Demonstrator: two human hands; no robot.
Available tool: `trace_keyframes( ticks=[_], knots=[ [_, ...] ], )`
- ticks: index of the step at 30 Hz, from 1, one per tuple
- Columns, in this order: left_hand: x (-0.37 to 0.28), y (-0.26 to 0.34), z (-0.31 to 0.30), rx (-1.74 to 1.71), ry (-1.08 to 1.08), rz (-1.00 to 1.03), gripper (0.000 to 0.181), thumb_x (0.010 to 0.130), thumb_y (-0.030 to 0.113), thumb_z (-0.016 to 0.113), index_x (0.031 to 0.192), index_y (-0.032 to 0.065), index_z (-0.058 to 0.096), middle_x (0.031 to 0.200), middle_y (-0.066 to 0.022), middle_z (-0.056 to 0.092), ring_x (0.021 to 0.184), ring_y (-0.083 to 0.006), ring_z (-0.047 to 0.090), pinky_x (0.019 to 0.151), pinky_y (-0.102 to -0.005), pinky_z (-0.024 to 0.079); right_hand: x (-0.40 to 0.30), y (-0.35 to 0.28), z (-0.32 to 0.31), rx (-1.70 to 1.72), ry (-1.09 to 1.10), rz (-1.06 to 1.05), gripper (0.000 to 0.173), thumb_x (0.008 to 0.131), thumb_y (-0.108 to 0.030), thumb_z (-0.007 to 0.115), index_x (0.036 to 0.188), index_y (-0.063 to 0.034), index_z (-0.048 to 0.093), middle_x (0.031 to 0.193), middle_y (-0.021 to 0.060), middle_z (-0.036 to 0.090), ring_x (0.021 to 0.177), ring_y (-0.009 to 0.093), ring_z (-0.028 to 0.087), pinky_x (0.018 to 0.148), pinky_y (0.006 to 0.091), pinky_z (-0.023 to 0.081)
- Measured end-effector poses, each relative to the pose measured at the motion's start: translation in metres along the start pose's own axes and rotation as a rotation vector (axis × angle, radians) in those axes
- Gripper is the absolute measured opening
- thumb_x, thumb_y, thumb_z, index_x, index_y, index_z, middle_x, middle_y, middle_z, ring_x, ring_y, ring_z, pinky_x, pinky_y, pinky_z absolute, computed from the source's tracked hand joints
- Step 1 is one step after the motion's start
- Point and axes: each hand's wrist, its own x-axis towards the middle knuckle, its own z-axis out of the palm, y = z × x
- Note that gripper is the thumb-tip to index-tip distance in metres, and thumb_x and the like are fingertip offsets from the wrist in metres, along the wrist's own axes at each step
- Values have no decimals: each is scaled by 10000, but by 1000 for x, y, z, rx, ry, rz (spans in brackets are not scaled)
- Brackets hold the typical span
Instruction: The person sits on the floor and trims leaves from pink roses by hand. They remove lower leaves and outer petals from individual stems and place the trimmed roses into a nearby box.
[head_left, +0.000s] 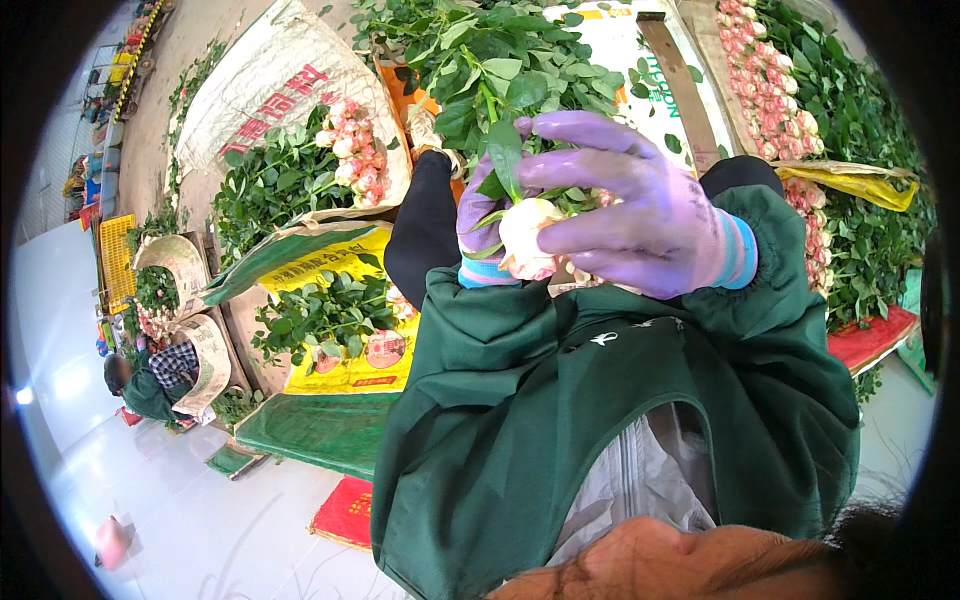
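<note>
A pale cream-pink rose (531, 236) stands upright in front of my left hand (476, 214), which is shut on it below the bloom. That hand wears a purple-coated glove and is partly hidden by the bloom and leaves. My right hand (622, 202), gloved the same way, comes in from the right with its fingers spread; one fingertip rests on the side of the bloom and others reach the long green leaf (504, 159) above it. Whether it grips the leaf or a petal cannot be told. Behind both hands lies a heap of leafy stems (517, 60).
Bunches of pink-white roses (356, 154) lie on woven sacks at the left. A yellow sack (352, 375) holds another bunch. Long rows of roses (772, 90) line the right side. A flat wooden strip (671, 75) lies at the top. A co-worker (154, 386) sits far left.
</note>
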Motion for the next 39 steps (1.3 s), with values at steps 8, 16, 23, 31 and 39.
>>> trace_keyframes(
  ticks=[8,16,23,31,39],
  knots=[
    [1,-7,17,-58,37,-59,390,978,197,424,1317,4,421,1073,-134,594,967,-246,613,839,-365,535,9,20,16,127,-16,-90,269,645,-79,698,910,-102,658,1197,109,563,1219,357,457,971,500,408],
    [3,-9,17,-96,53,-90,385,988,230,410,1308,17,430,1097,-136,588,999,-255,603,856,-385,528,-9,23,18,217,75,5,168,764,-125,635,917,-64,671,1197,180,560,1242,428,404,1004,514,342],
    [8,-12,10,-101,66,-43,397,991,269,418,1308,32,441,1092,-112,597,986,-221,603,863,-387,517,-20,17,18,268,129,67,141,809,-136,618,925,-73,667,1212,176,552,1284,446,355,1032,543,286],
    [6,-6,-14,79,25,152,428,968,188,441,1339,-21,400,1320,-145,492,911,-224,640,823,-389,556,-41,-12,8,343,236,185,136,733,-102,650,851,-64,705,1224,186,568,1292,401,374,1069,517,241],
    [14,-8,-5,-163,17,34,444,950,231,448,1336,15,408,1226,-192,556,998,-376,611,771,-526,546,-74,-15,4,-296,30,547,360,743,-24,641,1100,-68,630,1265,136,537,1252,399,425,1027,465,358]
  ],
)
